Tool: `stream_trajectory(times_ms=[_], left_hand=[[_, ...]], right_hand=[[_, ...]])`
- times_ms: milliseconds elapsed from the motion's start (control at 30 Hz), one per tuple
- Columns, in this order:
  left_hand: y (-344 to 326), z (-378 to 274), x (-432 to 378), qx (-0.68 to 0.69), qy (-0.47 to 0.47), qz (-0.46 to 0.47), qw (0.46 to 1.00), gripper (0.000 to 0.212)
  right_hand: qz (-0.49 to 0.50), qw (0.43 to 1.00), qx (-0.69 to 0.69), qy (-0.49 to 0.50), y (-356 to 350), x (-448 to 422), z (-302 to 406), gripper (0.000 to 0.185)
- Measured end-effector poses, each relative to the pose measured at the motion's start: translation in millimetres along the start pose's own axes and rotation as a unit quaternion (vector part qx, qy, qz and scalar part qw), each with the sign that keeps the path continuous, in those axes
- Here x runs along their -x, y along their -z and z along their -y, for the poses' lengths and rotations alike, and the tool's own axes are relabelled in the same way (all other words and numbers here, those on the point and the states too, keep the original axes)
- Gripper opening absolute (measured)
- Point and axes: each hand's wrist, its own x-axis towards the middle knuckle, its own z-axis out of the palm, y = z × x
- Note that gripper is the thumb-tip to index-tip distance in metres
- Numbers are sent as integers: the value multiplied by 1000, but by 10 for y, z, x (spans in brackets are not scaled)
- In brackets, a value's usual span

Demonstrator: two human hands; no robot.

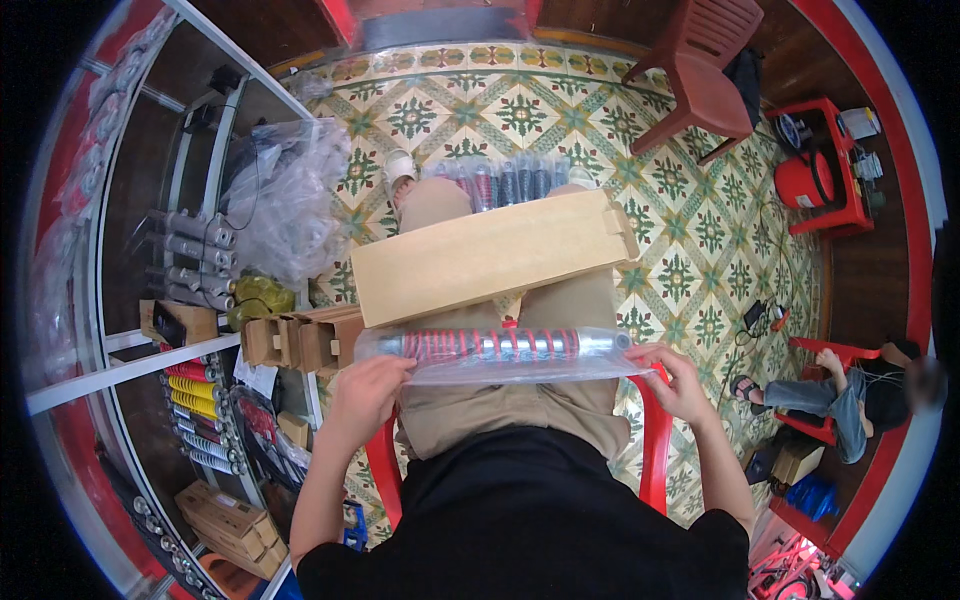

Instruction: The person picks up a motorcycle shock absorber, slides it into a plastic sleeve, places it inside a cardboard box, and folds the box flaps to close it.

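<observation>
A shock absorber with a red coil spring [495,344] lies sideways across my lap inside a clear plastic bag [525,373]. My left hand [373,394] pinches the bag near the shock's left end. At the other end, my right hand [673,379] grips the bag's edge between thumb and fingers, close to the metal eyelet. Just beyond the shock, a long brown cardboard box [491,255] rests aslant over my thighs, with a small flap at its right end. On the floor between my feet stand several bagged shock absorbers [510,182], partly hidden by the box.
Shelving at left holds open cardboard boxes [300,341], coil springs [195,397] and metal tubes [199,251]. Crumpled plastic [289,202] lies beside it. A brown plastic chair [701,82] and a red stool [832,169] stand at right. Another person [847,409] sits at far right.
</observation>
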Motion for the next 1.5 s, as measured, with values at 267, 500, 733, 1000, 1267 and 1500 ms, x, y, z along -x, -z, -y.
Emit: stream_trajectory(times_ms=[267, 500, 733, 1000, 1267, 1500], left_hand=[[-40, -31, -309, -24, 116, 4, 993, 6], [-136, -24, -452, -56, 127, -31, 990, 10], [-106, -129, -446, -283, 15, -72, 956, 25], [-475, -236, -367, -145, -24, 17, 989, 40], [-517, -83, -437, -115, 20, 39, 992, 54], [-419, -88, -337, -121, 15, 42, 992, 56]], right_hand=[[-20, 929, -284, -239, -261, -138, -516, 10], [-54, 899, -284, -330, -387, -334, -538, 11], [-85, 946, -121, -289, -496, -342, -692, 13], [-134, 956, 215, -145, -450, -499, -225, 15], [-38, 971, 194, 135, -703, -750, 439, 45], [26, 974, 200, 103, -971, -724, 294, 54]])
